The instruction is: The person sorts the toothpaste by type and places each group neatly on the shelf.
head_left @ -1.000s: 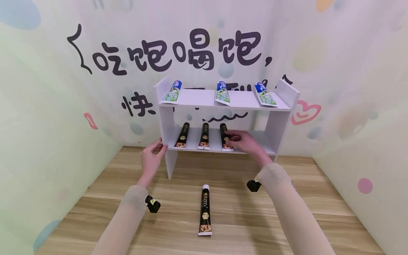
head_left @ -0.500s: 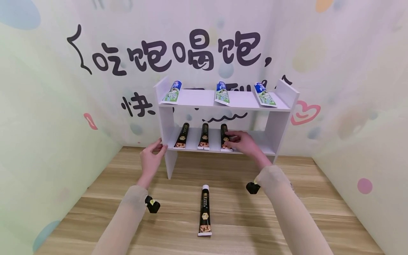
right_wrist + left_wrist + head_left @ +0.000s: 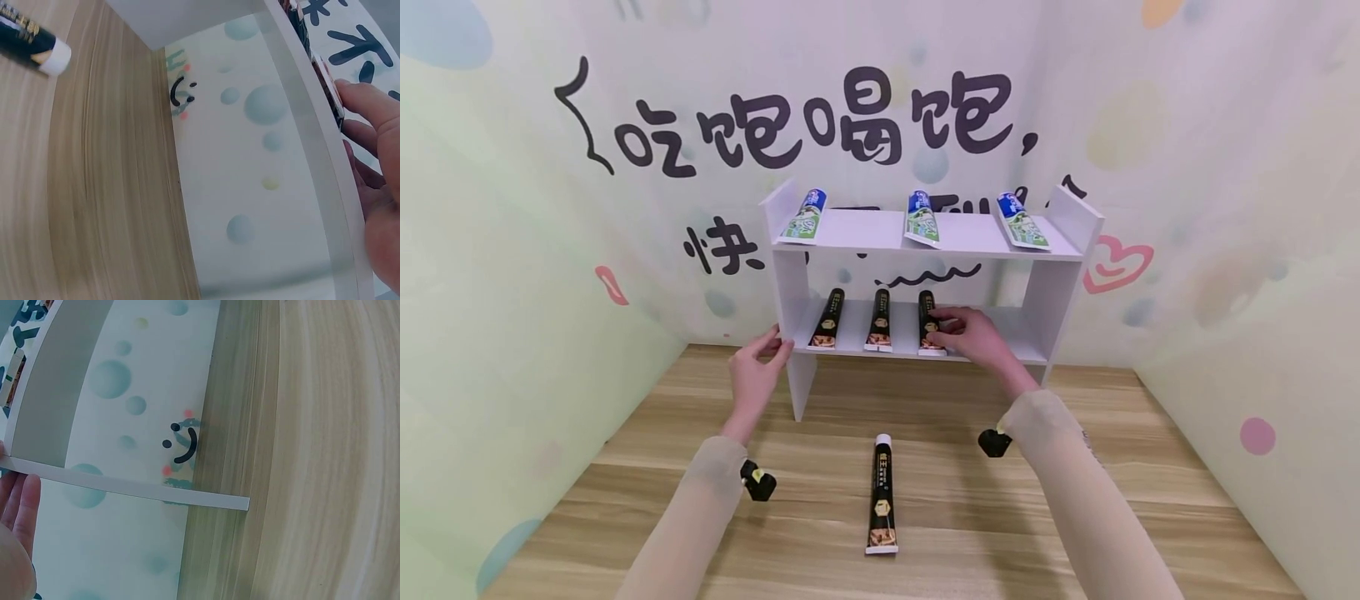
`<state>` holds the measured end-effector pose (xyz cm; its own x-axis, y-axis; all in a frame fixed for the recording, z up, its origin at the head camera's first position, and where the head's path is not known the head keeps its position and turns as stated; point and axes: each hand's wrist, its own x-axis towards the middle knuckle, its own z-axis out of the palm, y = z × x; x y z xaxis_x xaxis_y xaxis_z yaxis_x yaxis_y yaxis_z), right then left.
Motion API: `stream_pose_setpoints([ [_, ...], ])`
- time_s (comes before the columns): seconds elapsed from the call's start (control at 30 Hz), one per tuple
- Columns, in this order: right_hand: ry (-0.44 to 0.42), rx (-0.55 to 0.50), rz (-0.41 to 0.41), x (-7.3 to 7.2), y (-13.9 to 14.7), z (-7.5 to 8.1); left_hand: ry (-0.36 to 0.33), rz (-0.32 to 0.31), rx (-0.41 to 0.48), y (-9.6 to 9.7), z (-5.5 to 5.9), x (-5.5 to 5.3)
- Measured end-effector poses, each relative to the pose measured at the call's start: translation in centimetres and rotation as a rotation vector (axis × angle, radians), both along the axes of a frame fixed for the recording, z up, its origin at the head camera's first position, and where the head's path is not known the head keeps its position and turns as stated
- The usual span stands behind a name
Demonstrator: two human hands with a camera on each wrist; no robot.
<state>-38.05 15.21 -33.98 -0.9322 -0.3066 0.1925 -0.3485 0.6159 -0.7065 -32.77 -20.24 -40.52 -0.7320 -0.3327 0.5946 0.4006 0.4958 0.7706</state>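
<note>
On the lower board of a white shelf (image 3: 928,252), my right hand (image 3: 973,337) holds the rightmost black toothpaste tube (image 3: 928,325) by its right side, thumb toward the crimped end. The tube lies flat beside two similar ones, a middle black tube (image 3: 880,321) and a left black tube (image 3: 828,321). In the right wrist view, thumb and fingers meet the edge of the held tube (image 3: 329,90). My left hand (image 3: 756,371) grips the shelf's left side panel; in the left wrist view its fingers (image 3: 28,506) lie along the panel's outer face.
Three blue-and-green toothpaste tubes, left (image 3: 806,217), middle (image 3: 922,219) and right (image 3: 1023,221), lie on the top board. Another black tube (image 3: 882,496) with a white cap lies on the wooden table (image 3: 955,517) in front. Printed curtains (image 3: 1217,208) enclose the table.
The right hand has nudged the rightmost black tube slightly left since a second ago; over the last half second it barely moves. The left hand stays on the side panel.
</note>
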Motion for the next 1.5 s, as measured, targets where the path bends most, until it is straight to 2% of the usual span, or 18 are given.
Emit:
stream_pose_setpoints([
  [0.13, 0.023, -0.006, -0.011, 0.3, -0.1, 0.0, -0.003, -0.001, -0.001, 0.0, 0.0, 0.1],
  [0.3, 0.119, -0.073, -0.059, 1.4, -0.6, 0.1, -0.009, 0.001, -0.01, 0.0, 0.1, 0.1],
  [0.47, 0.249, -0.173, -0.08, 3.4, -1.5, -0.3, -0.006, 0.005, 0.0, 0.0, 0.2, 0.1],
  [0.63, 0.303, -0.246, -0.08, 5.9, -2.6, -1.8, -0.016, 0.002, -0.006, 0.0, 0.3, 0.1],
  [0.77, 0.302, -0.282, -0.086, 7.7, -3.4, -3.1, -0.025, -0.006, 0.0, 0.0, 0.3, 0.0],
  [0.93, 0.289, -0.289, -0.077, 9.2, -4.0, -4.8, -0.028, -0.009, 0.003, 0.0, 0.3, 0.0],
  [1.2, 0.228, -0.247, -0.074, 11.0, -4.7, -7.1, -0.016, 0.008, -0.011, 0.0, 0.3, 0.0],
  [1.5, 0.175, -0.241, -0.097, 12.2, -5.2, -9.1, -0.024, 0.006, -0.017, 0.0, 0.2, 0.1],
])
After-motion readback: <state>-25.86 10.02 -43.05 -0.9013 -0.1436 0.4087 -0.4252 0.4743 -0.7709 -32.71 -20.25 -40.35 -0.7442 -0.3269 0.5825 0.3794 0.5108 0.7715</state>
